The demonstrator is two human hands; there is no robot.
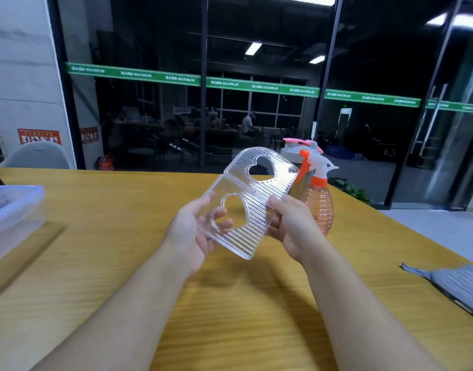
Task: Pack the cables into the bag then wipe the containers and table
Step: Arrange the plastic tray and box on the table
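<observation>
Both our forearms run up from the bottom edge to frame centre. Left hand (192, 231) and right hand (288, 223) each have a grip on the clear ribbed container (252, 202), one per side; left fingers show through its lower heart-shaped cutout. It's lifted off the tabletop (123, 263), tilted, top end toward upper right.

Grey cloth (449, 282) lies flat at right edge, untouched, well apart from both hands. Clear plastic box (13, 207) at left edge. No cables or bag in view, so we can't tell where they are.

Just behind the container, right of centre: orange spray bottle (319, 199), then a pink-lidded jar (296, 148) behind it.

Risks, our read:
- Smooth plastic held only at the edges could slip when one hand lets go to fetch the cloth.
- Container's top corner sits close to the spray bottle; a swing could tip it.
- Motion blur suggests movement, which doesn't help.
</observation>
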